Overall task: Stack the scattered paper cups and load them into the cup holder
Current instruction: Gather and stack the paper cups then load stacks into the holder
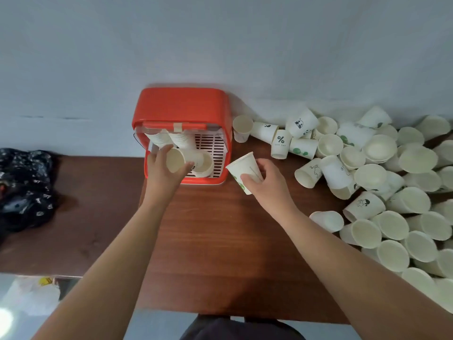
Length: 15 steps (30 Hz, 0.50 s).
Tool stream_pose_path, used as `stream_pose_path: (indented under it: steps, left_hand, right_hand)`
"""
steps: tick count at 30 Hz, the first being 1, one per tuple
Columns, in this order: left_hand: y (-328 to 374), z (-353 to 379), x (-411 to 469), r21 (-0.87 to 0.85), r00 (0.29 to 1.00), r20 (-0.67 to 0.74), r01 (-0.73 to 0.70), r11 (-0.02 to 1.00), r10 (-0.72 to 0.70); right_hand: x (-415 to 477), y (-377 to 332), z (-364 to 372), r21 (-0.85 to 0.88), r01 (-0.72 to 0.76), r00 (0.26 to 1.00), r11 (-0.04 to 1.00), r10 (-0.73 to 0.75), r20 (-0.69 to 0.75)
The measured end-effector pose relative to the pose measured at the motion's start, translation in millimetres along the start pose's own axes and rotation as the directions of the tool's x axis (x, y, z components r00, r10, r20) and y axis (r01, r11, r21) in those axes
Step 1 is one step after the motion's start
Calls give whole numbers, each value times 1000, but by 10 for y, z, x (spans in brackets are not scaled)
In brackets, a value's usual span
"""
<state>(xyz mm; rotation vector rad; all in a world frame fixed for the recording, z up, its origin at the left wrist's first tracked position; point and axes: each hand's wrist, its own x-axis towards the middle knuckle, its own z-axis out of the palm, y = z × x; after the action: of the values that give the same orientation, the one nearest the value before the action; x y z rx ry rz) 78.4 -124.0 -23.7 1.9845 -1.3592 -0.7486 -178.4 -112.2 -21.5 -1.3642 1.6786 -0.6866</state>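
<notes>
While the left hand (163,171) closes thumb and fingers around a plain paper cup (177,160), that cup lies on its side at the front opening of the orange cup holder (181,106), its mouth turned toward the camera and its long axis running back into the box. It touches another sideways cup (205,163) just to its right, which rests on the white slatted tray (215,148) inside the holder. Two stacks of cups (169,139) lean at the back left of the tray, under the raised clear lid.

The right hand (264,182) is clamped on a green-printed paper cup (242,171) held above the wooden table (215,241), just right of the holder's front corner. This cup is tilted, with its open rim up and to the left and its base down toward the palm; thumb on the near side, fingers around the far side.

A large pile of loose paper cups (382,187) covers the right end of the table against the wall, lying at every angle, some upright, many on their sides with mouths facing the camera. One bears a percent sign (280,143) and stands mouth down near the holder. A dark patterned cloth (24,185) sits at the left edge of the table.
</notes>
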Motion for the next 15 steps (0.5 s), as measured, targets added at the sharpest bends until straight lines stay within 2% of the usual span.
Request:
stream_pose_path:
  steps: [4,9,15]
  left_hand:
    - [-43,119,262,134,993,103,-79,988,66]
    - [-124,386,504,319,938,293,-277,906,183]
    - [-197,395,557,180,881,446,-258,949,155]
  right_hand:
    - [44,-71,156,8,-35,999,999,35,-10]
    - [127,-101,271,18,-84,995,996,84,-47]
    - [215,-253,473,88,-93,995,992,95,-28]
